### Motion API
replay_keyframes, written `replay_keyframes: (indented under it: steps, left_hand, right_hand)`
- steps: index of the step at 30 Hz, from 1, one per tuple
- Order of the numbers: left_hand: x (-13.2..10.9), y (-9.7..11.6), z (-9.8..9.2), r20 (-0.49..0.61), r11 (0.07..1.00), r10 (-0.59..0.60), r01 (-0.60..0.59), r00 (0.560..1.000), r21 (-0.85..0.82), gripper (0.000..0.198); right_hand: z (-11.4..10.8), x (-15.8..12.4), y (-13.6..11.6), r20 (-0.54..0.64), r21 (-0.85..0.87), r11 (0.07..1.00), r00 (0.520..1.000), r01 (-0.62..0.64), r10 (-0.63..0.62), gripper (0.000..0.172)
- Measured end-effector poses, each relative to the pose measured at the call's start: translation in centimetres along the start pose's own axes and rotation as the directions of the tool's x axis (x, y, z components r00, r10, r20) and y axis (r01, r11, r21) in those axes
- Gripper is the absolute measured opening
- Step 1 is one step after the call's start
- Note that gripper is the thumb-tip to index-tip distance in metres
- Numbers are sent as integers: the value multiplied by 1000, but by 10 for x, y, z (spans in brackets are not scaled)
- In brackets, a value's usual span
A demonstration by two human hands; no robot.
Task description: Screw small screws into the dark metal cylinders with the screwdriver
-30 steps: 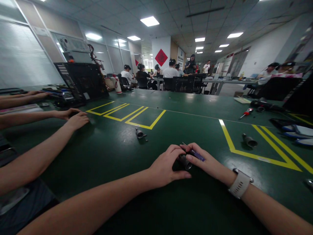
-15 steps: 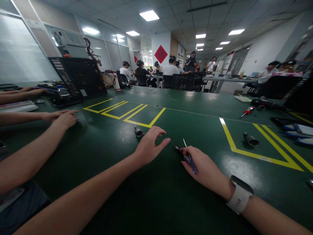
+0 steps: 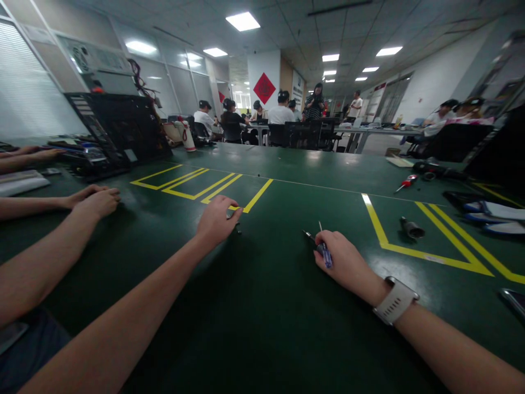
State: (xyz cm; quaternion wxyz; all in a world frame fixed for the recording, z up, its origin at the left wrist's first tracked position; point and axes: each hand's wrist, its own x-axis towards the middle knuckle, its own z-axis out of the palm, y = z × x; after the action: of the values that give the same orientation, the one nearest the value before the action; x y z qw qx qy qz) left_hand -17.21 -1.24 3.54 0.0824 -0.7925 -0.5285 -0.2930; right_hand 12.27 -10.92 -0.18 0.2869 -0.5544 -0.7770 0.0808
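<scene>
Holds a violet screwdriver (image 3: 327, 257) in the right hand (image 3: 343, 261), with fingers folded round the handle and the thin shank sticking out beyond them. Has under the same fingers a dark metal part (image 3: 310, 237), just left of the violet screwdriver, with a slim tip aimed away and leftward. Wears a pale-strapped watch (image 3: 394, 301) nearer than the violet screwdriver. Rests the left hand (image 3: 217, 221) palm-down, well left of the violet screwdriver, with bent fingers and thumb beside small metal bits (image 3: 239, 231); cannot tell whether pinching anything. Has on the green table (image 3: 254, 317), right of the violet screwdriver, a metal cup-shaped part (image 3: 413, 229) on its side inside a yellow tape outline (image 3: 435, 258). Has beyond that, to the right of the violet screwdriver, a red-handled screwdriver (image 3: 407, 183). Shares the table with a co-worker's hands (image 3: 96, 201) and a black computer case (image 3: 123, 128), both far left of the violet screwdriver.
</scene>
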Motion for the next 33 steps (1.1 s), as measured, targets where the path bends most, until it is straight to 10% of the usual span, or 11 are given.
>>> replay_keyframes:
  steps: [10,22,33]
  left_hand:
    - [-17,48,-14,-120,948,310,-316,943,-29,17]
    - [-33,77,-22,-201,886,388,-424,899,-186,9]
    - [-73,122,-31,-145,566,769,-769,622,-295,14]
  right_hand:
    - [-3,2,4,53,169,978,992,-119,112,17]
    - [27,21,-26,66,172,971,985,-168,159,21]
    - [73,101,-46,56,169,978,992,-124,116,30]
